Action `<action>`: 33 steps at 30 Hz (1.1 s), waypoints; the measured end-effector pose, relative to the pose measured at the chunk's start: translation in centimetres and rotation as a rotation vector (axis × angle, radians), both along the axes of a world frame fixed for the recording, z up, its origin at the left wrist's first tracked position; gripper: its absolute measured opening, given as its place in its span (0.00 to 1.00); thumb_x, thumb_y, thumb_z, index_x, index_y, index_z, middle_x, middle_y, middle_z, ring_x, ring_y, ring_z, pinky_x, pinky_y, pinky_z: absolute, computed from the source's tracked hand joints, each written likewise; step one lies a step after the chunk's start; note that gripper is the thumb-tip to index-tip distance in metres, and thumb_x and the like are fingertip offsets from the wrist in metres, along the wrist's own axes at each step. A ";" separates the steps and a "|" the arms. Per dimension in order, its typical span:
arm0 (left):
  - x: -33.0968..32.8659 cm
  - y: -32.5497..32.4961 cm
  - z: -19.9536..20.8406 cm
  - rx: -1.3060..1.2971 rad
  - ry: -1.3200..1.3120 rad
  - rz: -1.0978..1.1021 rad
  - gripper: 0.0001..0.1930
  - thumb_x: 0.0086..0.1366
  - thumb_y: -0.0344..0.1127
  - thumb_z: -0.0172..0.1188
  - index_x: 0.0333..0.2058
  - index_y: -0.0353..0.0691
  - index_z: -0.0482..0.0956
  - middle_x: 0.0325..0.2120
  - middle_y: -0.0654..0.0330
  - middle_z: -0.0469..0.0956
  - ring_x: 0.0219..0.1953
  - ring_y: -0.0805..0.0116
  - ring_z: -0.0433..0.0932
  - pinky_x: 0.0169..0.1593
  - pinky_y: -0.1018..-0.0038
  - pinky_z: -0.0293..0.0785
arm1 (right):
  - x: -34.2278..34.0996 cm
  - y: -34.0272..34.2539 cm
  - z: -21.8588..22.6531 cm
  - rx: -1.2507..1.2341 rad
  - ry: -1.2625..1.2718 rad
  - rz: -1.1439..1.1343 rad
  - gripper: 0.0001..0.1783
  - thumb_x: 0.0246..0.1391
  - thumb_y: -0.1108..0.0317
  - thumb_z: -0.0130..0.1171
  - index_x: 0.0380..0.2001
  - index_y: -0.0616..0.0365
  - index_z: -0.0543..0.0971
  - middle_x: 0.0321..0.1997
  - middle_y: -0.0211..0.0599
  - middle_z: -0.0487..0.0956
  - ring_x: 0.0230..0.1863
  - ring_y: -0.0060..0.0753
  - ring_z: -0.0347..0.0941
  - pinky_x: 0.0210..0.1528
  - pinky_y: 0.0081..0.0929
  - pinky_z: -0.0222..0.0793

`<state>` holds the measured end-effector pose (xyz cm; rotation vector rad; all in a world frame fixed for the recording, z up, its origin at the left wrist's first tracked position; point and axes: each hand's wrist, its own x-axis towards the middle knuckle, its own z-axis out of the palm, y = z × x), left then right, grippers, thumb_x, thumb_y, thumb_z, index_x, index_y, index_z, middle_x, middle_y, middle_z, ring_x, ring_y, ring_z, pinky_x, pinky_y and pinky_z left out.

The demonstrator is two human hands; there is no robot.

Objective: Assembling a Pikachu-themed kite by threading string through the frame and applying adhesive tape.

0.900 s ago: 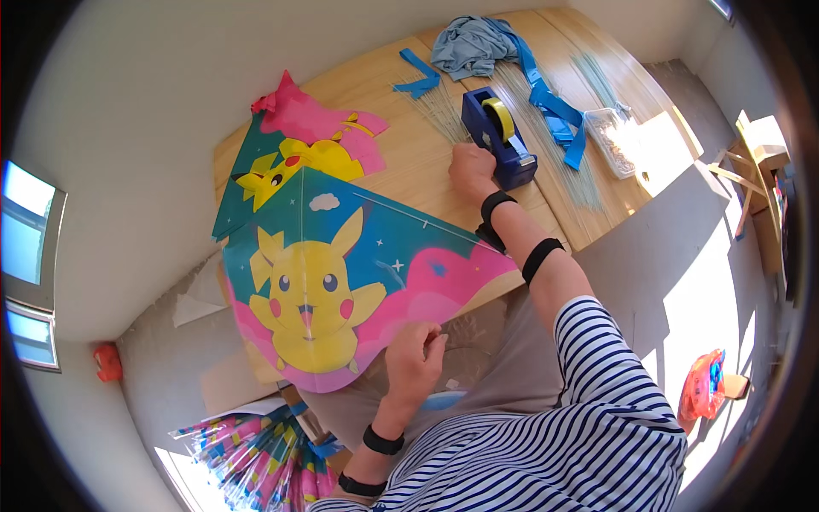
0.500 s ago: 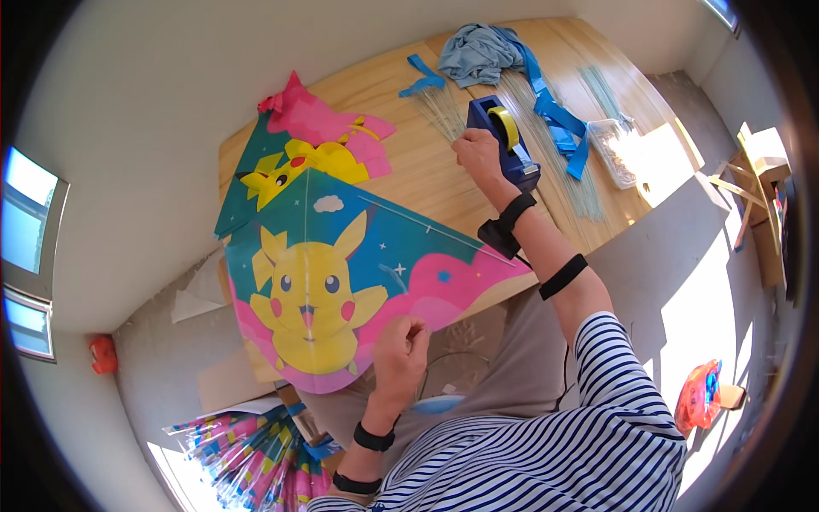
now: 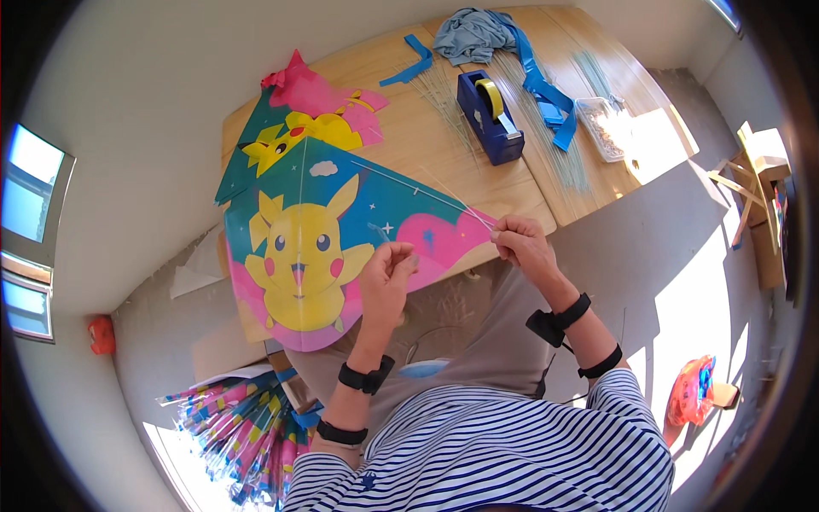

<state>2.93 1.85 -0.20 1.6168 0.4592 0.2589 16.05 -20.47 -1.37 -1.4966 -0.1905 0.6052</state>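
A kite sail (image 3: pixel 299 256) printed with a yellow cartoon figure on teal and pink lies over the near left of the table. One thin white rod (image 3: pixel 401 182) runs along its upper right edge. At the sail's right corner, my right hand (image 3: pixel 525 247) pinches the end of another thin rod (image 3: pixel 445 188), which slants away to the upper left over the table. My left hand (image 3: pixel 386 277) hovers over the sail's lower right edge with its fingers curled closed; what they hold, if anything, cannot be made out.
A blue tape dispenser (image 3: pixel 495 136) stands beyond my right hand. Several loose thin rods (image 3: pixel 439 98), blue strips (image 3: pixel 546 94), a bunched cloth (image 3: pixel 473 36) and a clear tray (image 3: pixel 601 128) lie farther back. More printed sheets (image 3: pixel 320 128) lie at left; wrapped kites (image 3: pixel 235 427) sit below.
My right hand has come back from beside the tape dispenser to the sail's right corner, bringing a thin rod. My left hand has moved slightly up and away from my body.
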 end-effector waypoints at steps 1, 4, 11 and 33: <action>0.8 0.2 0.3 -0.118 0.002 0.024 0.09 0.68 0.29 0.57 0.44 0.32 0.77 0.35 0.58 0.82 0.35 0.72 0.81 0.43 0.77 0.77 | -1.5 -0.9 0.9 0.023 0.030 0.027 0.07 0.57 0.68 0.58 0.26 0.58 0.77 0.17 0.23 0.70 0.15 0.10 0.58 0.17 0.12 0.49; 3.0 0.3 0.7 -0.443 -0.047 0.083 0.12 0.70 0.30 0.55 0.49 0.32 0.74 0.39 0.54 0.81 0.38 0.68 0.82 0.46 0.74 0.78 | -5.2 -2.9 3.1 0.053 0.093 0.053 0.06 0.55 0.70 0.59 0.25 0.58 0.77 0.17 0.23 0.71 0.17 0.09 0.59 0.17 0.13 0.49; 3.6 -0.1 1.5 -0.725 -0.244 -0.035 0.11 0.71 0.28 0.52 0.50 0.34 0.74 0.40 0.49 0.81 0.39 0.63 0.83 0.48 0.68 0.81 | -8.4 -5.1 4.4 0.033 0.054 0.036 0.06 0.56 0.70 0.59 0.27 0.59 0.78 0.18 0.21 0.70 0.18 0.09 0.61 0.19 0.12 0.51; -0.6 1.7 1.3 -0.646 -0.157 0.085 0.03 0.67 0.27 0.58 0.34 0.37 0.75 0.28 0.58 0.79 0.29 0.71 0.78 0.35 0.78 0.79 | 1.8 -6.1 -2.3 -0.351 -0.211 -0.061 0.16 0.61 0.61 0.58 0.39 0.66 0.81 0.28 0.35 0.79 0.27 0.25 0.77 0.32 0.25 0.73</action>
